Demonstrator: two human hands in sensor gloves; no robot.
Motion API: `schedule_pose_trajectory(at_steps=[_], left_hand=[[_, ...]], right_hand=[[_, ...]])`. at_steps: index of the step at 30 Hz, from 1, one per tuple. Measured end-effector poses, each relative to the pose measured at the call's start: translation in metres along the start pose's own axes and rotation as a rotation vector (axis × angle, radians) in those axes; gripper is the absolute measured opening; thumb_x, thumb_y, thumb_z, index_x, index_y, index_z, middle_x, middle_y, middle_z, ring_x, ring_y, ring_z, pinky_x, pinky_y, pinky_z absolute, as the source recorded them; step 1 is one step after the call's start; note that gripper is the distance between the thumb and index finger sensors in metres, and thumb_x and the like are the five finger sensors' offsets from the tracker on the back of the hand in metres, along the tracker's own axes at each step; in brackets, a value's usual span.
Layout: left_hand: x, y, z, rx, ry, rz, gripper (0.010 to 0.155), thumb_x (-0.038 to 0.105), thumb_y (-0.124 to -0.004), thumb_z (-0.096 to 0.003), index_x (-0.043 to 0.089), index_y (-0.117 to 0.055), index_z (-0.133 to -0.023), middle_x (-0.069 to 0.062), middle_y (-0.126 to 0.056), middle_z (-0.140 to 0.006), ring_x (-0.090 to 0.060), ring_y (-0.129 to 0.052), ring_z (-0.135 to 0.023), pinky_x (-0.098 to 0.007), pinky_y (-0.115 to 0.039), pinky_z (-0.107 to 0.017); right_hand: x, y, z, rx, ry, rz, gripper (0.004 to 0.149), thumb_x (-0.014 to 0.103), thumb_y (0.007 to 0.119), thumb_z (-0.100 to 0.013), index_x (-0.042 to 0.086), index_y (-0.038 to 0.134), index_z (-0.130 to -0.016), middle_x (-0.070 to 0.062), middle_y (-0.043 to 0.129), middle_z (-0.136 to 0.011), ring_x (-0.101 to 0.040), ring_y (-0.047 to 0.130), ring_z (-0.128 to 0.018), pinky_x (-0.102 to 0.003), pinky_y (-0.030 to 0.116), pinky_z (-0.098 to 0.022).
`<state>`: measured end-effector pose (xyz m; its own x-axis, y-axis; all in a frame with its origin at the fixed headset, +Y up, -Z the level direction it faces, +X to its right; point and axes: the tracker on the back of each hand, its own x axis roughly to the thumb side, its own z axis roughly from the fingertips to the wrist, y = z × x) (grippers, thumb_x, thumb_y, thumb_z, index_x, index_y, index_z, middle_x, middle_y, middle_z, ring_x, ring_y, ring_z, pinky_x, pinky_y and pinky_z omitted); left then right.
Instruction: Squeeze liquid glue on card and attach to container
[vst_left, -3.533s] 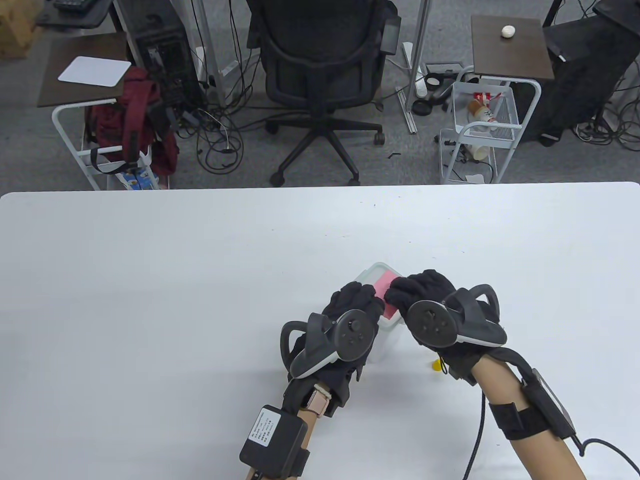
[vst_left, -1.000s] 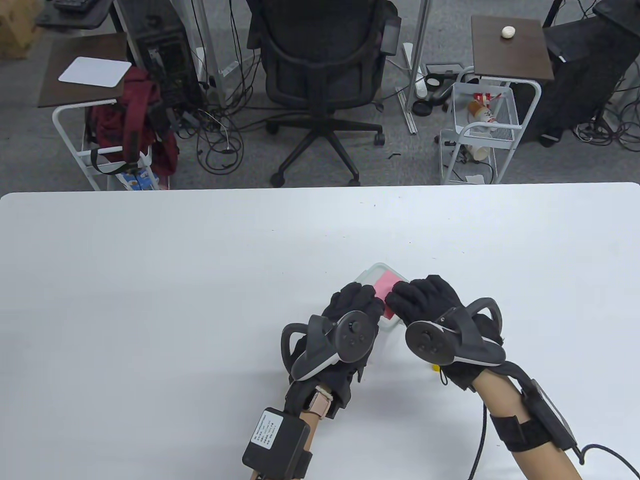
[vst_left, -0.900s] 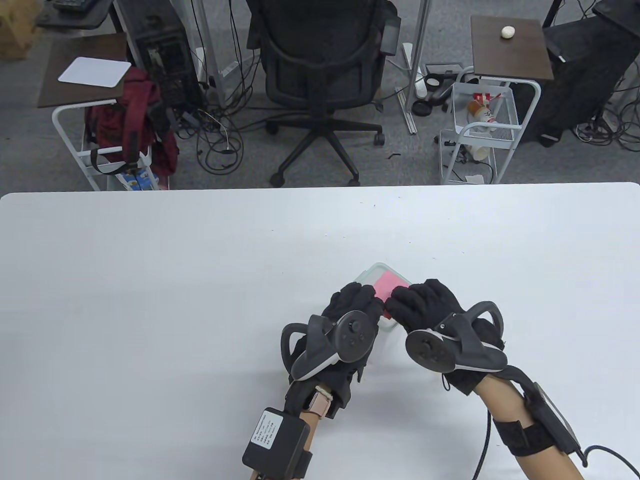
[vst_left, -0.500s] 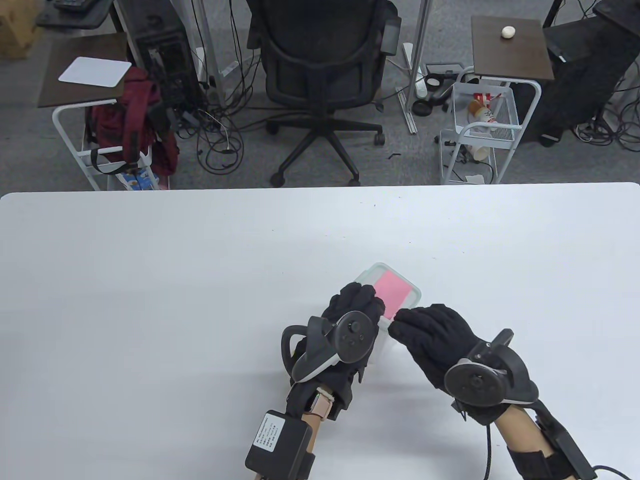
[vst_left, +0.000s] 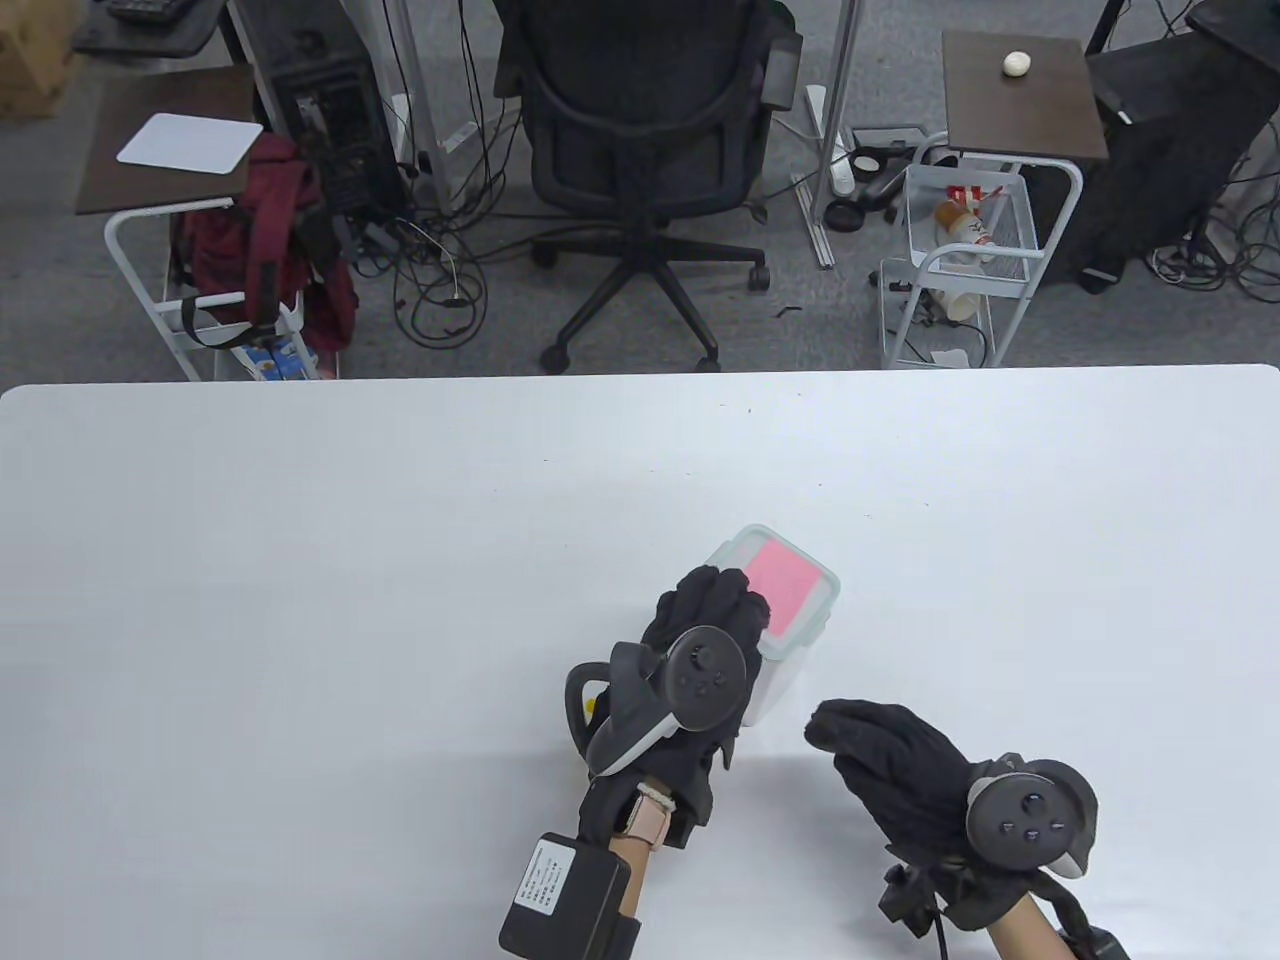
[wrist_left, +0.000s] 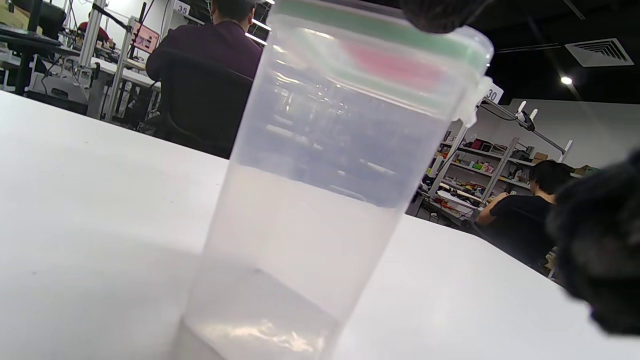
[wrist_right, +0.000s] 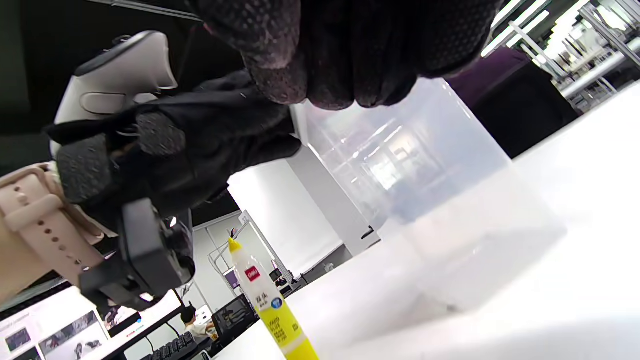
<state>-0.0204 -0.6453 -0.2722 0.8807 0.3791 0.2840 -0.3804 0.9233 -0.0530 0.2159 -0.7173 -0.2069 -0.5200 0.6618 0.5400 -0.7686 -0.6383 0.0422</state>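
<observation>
Standing upright on the white table (vst_left: 300, 560), the clear plastic lidded container (vst_left: 778, 640) carries the pink card (vst_left: 782, 585) on its lid; left hand (vst_left: 700, 640) grips its near side, right hand (vst_left: 890, 765) relaxed nearby, holding nothing. Best to keep steadying until glue sets

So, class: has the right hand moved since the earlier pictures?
Yes. The right hand has drawn back off the pink card toward the table's near edge.

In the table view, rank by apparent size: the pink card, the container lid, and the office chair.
1. Office chair, clearly largest, though it sits farther from the camera.
2. Container lid, partly covered by the left hand.
3. Pink card, lying within the lid's outline.
</observation>
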Motion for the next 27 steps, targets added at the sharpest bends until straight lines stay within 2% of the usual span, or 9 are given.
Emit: schedule_pose_trajectory(at_steps=[2,5,7,12,16,21,24,27], left_hand=[[-0.002,0.000,0.002,0.002,-0.004,0.007,0.056,0.049,-0.065,-0.0474,0.045,-0.054,-0.102,0.022,-0.050,-0.118,-0.007,-0.045,-0.119,-0.035,-0.041,-0.089],[-0.004,0.001,0.010,0.024,-0.012,0.037,0.060,0.051,-0.066,-0.0471,0.046,-0.048,-0.104,0.021,-0.041,-0.121,-0.009,-0.035,-0.120,-0.033,-0.036,-0.089],[-0.005,0.003,0.020,0.061,-0.033,0.124,0.061,0.052,-0.066,-0.0471,0.045,-0.047,-0.105,0.019,-0.039,-0.121,-0.011,-0.033,-0.120,-0.033,-0.033,-0.089],[-0.001,-0.004,0.065,0.071,-0.169,0.248,0.061,0.053,-0.067,-0.0474,0.043,-0.051,-0.105,0.014,-0.053,-0.118,-0.016,-0.054,-0.115,-0.034,-0.048,-0.087],[-0.006,-0.027,0.095,0.027,-0.196,0.308,0.059,0.053,-0.068,-0.0473,0.041,-0.056,-0.104,0.012,-0.063,-0.114,-0.018,-0.073,-0.105,-0.034,-0.063,-0.081],[-0.026,-0.056,0.101,-0.026,-0.127,0.411,0.056,0.051,-0.070,-0.0472,0.038,-0.061,-0.101,0.009,-0.070,-0.108,-0.019,-0.081,-0.097,-0.034,-0.068,-0.076],[-0.038,-0.063,0.100,-0.049,-0.095,0.465,0.054,0.049,-0.070,-0.0471,0.036,-0.064,-0.099,0.008,-0.074,-0.105,-0.020,-0.083,-0.093,-0.035,-0.070,-0.074],[-0.045,-0.060,0.102,-0.022,-0.096,0.550,0.052,0.049,-0.070,-0.0472,0.036,-0.066,-0.098,0.007,-0.075,-0.103,-0.020,-0.084,-0.091,-0.036,-0.070,-0.073]], right_hand=[[-0.009,0.009,0.001,0.033,0.027,-0.047,0.038,0.027,0.068,-0.058,0.017,0.077,-0.093,-0.011,0.078,-0.098,-0.035,0.082,-0.079,-0.049,0.072,-0.062],[-0.013,0.014,0.003,0.061,0.042,-0.027,0.038,0.027,0.068,-0.058,0.017,0.077,-0.093,-0.011,0.078,-0.097,-0.035,0.082,-0.079,-0.048,0.073,-0.062],[-0.013,0.015,0.004,0.063,0.043,-0.025,0.037,0.027,0.067,-0.058,0.017,0.077,-0.093,-0.011,0.078,-0.097,-0.035,0.082,-0.078,-0.048,0.073,-0.062],[-0.014,0.021,0.007,0.089,0.044,-0.017,0.037,0.027,0.068,-0.058,0.017,0.077,-0.093,-0.011,0.078,-0.097,-0.035,0.083,-0.078,-0.048,0.073,-0.061],[-0.014,0.024,0.007,0.100,0.051,-0.017,0.037,0.027,0.067,-0.058,0.017,0.077,-0.092,-0.011,0.078,-0.097,-0.035,0.083,-0.078,-0.048,0.073,-0.061],[-0.014,0.031,0.010,0.122,0.061,-0.023,0.037,0.027,0.068,-0.058,0.017,0.077,-0.092,-0.011,0.078,-0.096,-0.035,0.083,-0.077,-0.048,0.073,-0.061],[-0.014,0.035,0.011,0.155,0.054,0.007,0.037,0.027,0.067,-0.058,0.017,0.077,-0.092,-0.011,0.079,-0.096,-0.035,0.083,-0.077,-0.048,0.073,-0.061],[-0.014,0.036,0.011,0.166,0.053,0.009,0.037,0.027,0.067,-0.058,0.017,0.077,-0.092,-0.011,0.079,-0.096,-0.035,0.083,-0.077,-0.048,0.073,-0.061]])
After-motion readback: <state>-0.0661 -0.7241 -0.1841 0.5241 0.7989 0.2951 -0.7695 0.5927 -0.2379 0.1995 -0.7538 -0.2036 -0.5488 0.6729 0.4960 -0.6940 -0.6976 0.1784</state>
